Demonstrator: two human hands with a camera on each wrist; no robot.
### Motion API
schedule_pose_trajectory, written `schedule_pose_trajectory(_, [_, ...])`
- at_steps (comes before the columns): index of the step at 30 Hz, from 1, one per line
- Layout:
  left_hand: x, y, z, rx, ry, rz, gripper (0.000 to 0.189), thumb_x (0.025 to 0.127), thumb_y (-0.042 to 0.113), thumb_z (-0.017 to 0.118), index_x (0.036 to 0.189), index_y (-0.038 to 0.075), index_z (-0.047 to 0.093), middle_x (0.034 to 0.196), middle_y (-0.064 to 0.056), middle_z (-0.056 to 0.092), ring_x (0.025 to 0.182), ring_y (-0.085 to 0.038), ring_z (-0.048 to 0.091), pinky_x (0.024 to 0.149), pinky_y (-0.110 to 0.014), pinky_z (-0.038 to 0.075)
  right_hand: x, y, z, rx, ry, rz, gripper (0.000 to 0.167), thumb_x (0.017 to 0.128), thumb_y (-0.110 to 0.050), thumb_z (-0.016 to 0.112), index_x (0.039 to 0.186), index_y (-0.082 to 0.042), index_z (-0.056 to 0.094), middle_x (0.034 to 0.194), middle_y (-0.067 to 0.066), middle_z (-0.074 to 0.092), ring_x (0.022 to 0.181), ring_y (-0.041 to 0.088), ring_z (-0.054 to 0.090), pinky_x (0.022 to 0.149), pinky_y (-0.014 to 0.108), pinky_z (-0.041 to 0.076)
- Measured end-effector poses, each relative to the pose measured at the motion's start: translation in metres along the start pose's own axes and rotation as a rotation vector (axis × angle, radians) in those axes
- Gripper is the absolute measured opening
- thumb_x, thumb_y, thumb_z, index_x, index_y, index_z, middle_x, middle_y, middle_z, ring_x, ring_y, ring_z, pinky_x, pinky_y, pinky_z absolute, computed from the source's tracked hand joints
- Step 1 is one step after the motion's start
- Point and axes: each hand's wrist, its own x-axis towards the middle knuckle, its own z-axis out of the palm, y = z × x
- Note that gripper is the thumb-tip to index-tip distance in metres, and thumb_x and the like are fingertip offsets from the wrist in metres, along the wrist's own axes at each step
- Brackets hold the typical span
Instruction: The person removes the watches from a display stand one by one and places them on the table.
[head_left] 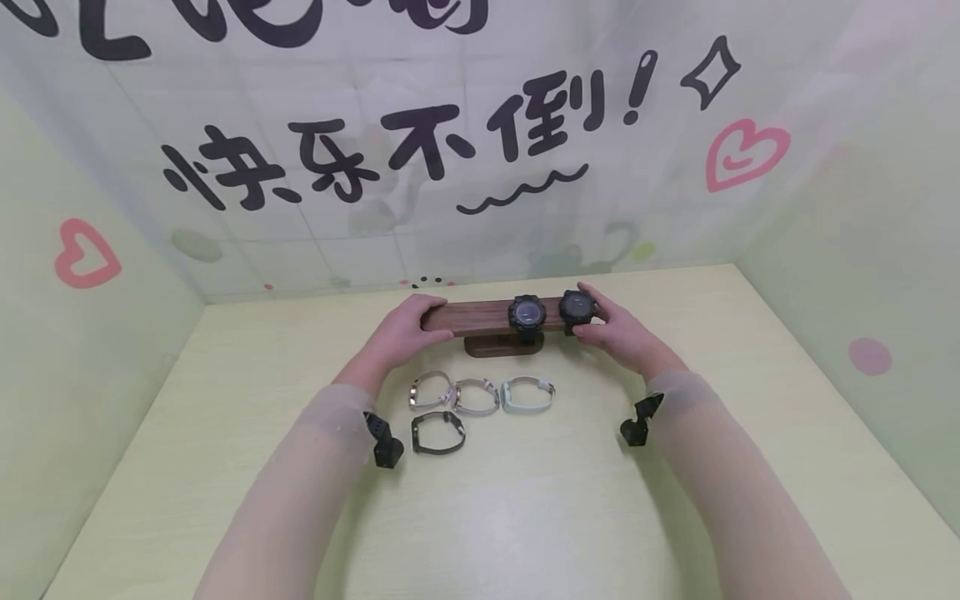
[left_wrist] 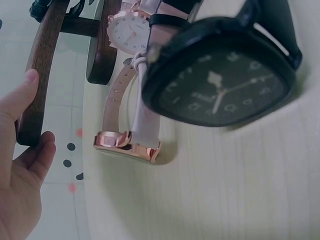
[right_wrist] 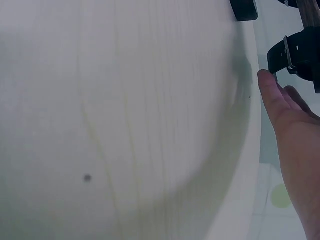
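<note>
head view: we find the wooden stand [head_left: 476, 317] toward the back of the desk [head_left: 540, 508], its bar above a low base [head_left: 495, 348]. our left hand [head_left: 408, 332] grips the bar's left end; our right hand [head_left: 621, 335] brackets the outer black watch [head_left: 577, 307] at the other end, thumb in front. the inner black watch [head_left: 527, 313] sits beside it on the bar. nearer us lie two pink-strapped watches [head_left: 476, 397], a pale blue watch [head_left: 528, 395] and a dark-strapped watch [head_left: 438, 433], so we should keep our forearms wide of them.

left wrist view: our thumb lies along the wood, fingers round the end. we judge that a firm, level hold here would stop the bar tipping.

right wrist view: our fingertips touch the outer watch's strap; whether they also press the wood we cannot tell. small, even pushes would probably seat that strap best.
</note>
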Motion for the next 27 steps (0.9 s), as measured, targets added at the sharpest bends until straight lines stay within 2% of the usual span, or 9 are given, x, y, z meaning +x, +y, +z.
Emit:
schedule_pose_trajectory(3, [0.000,0.000,0.000,-0.001,-0.001,0.000,0.063,0.085,0.028,0.070,0.138,0.005,0.044,0.138,-0.015,0.043,0.125,-0.032,0.042,0.106,-0.045,0.030,0.000,0.001,0.000,0.015,0.002,-0.002,0.083,0.087,0.001,0.060,0.151,-0.026,0.015,0.153,0.018,0.011,0.127,0.034,0.038,0.100,0.037,0.040])
schedule_pose_trajectory(9, [0.000,0.001,0.001,-0.004,0.001,-0.003,0.061,0.085,0.028,0.070,0.137,0.006,0.045,0.137,-0.015,0.044,0.124,-0.031,0.042,0.106,-0.045,0.031,-0.001,0.000,-0.007,-0.195,0.054,-0.019,0.080,0.085,-0.011,0.067,0.149,-0.026,0.023,0.149,0.020,0.023,0.133,0.035,0.030,0.106,0.047,0.031])
schedule_pose_trajectory(12, [0.000,0.001,0.001,-0.006,0.001,-0.004,0.061,0.086,0.028,0.069,0.137,0.006,0.045,0.137,-0.015,0.044,0.124,-0.032,0.042,0.106,-0.044,0.031,-0.004,-0.001,-0.011,-0.244,0.055,-0.021,0.080,0.084,-0.015,0.068,0.149,-0.027,0.023,0.149,0.020,0.024,0.135,0.036,0.026,0.107,0.049,0.028])
schedule_pose_trajectory(15, [0.000,0.001,0.001,-0.007,0.000,-0.003,0.062,0.086,0.028,0.069,0.137,0.006,0.045,0.137,-0.015,0.044,0.124,-0.032,0.042,0.106,-0.045,0.031,-0.006,0.000,-0.015,-0.247,0.055,-0.013,0.079,0.085,-0.015,0.068,0.149,-0.028,0.024,0.149,0.020,0.025,0.134,0.035,0.028,0.107,0.049,0.028])
schedule_pose_trajectory(22, [-0.001,0.001,0.000,0.000,-0.001,-0.003,0.061,0.086,0.028,0.069,0.137,0.006,0.044,0.138,-0.015,0.043,0.125,-0.032,0.041,0.106,-0.045,0.030,-0.011,0.002,-0.018,-0.143,0.034,-0.015,0.078,0.086,-0.006,0.064,0.149,-0.024,0.022,0.146,0.023,0.027,0.127,0.035,0.040,0.105,0.045,0.033])
schedule_pose_trajectory(27, [0.000,0.001,-0.001,0.004,-0.006,0.003,0.062,0.086,0.027,0.069,0.137,0.005,0.044,0.138,-0.016,0.043,0.125,-0.032,0.041,0.106,-0.045,0.030,-0.013,0.001,-0.019,-0.142,0.037,-0.005,0.078,0.087,-0.006,0.063,0.150,-0.023,0.020,0.148,0.023,0.023,0.125,0.035,0.042,0.103,0.045,0.036])
